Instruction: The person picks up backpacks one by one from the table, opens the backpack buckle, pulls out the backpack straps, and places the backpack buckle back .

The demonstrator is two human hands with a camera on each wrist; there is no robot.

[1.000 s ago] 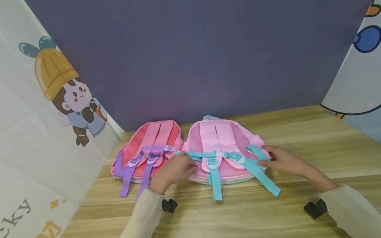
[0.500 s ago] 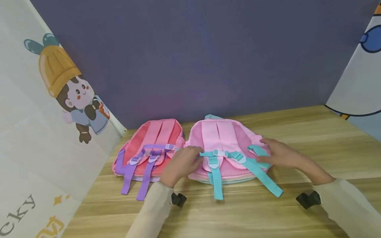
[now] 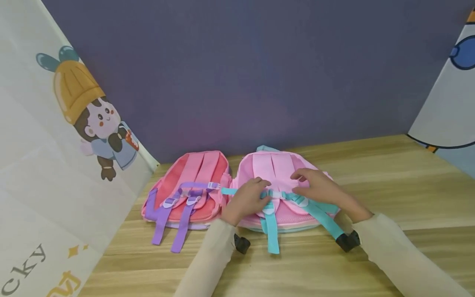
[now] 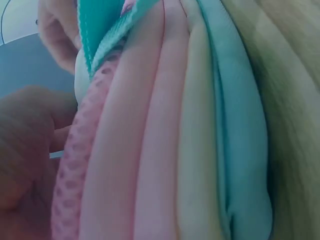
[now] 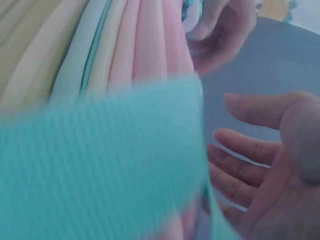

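A light pink backpack [image 3: 285,167] lies with its shoulder straps up, teal webbing [image 3: 323,220] trailing off its front. A white buckle [image 3: 275,195] joins a teal strap across its middle. My left hand [image 3: 248,200] reaches over the bag's left half, thumb and forefinger apart on either side of the teal strap just left of the buckle. My right hand [image 3: 318,187] hovers over the bag's right half, its fingers spread and bent, with nothing between them. In the right wrist view a teal strap [image 5: 100,165] crosses before the right hand [image 5: 265,165].
A coral backpack [image 3: 178,173] with purple straps [image 3: 182,231] lies beside the pink one on the left. Both rest on a wood-grain table [image 3: 297,268] against a dark blue-grey panel [image 3: 252,74]. White printed panels [image 3: 29,144] stand at the sides.
My left hand has moved right along the teal strap toward the buckle. My right hand has left the teal strap at the bag's right edge and come in toward the middle.
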